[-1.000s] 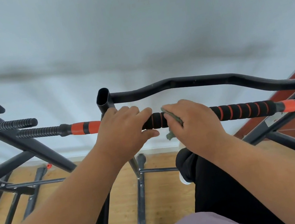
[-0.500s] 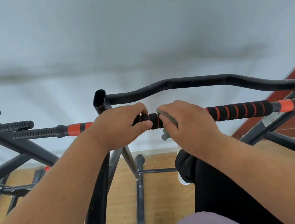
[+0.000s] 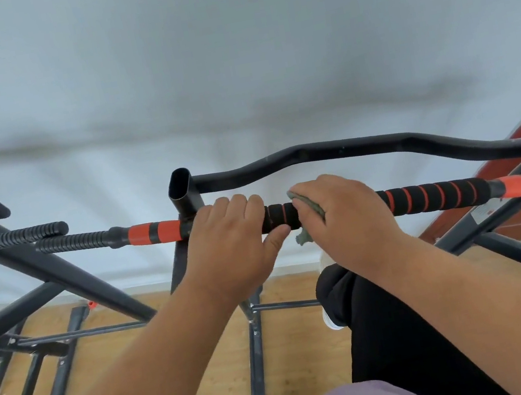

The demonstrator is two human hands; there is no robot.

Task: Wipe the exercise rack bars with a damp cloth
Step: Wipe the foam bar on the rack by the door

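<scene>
A black foam-padded rack bar with orange stripes (image 3: 433, 196) runs across the middle of the view. My left hand (image 3: 229, 248) grips this bar just left of centre, fingers over the top and thumb below. My right hand (image 3: 346, 217) wraps a grey-green cloth (image 3: 310, 209) around the bar right beside the left hand; a corner of the cloth hangs under the bar. A short stretch of black padding shows between the two hands.
A bare, wavy black bar (image 3: 348, 148) runs behind the padded one from an open upright tube (image 3: 183, 190). Ribbed black handles (image 3: 15, 237) and slanted frame legs stand at the left. Rack feet rest on the wooden floor (image 3: 218, 361). My black-trousered leg (image 3: 397, 330) is below.
Both hands stayed on the bar close together. The right hand with the cloth shifted slightly along the padding, and the view moved a little.
</scene>
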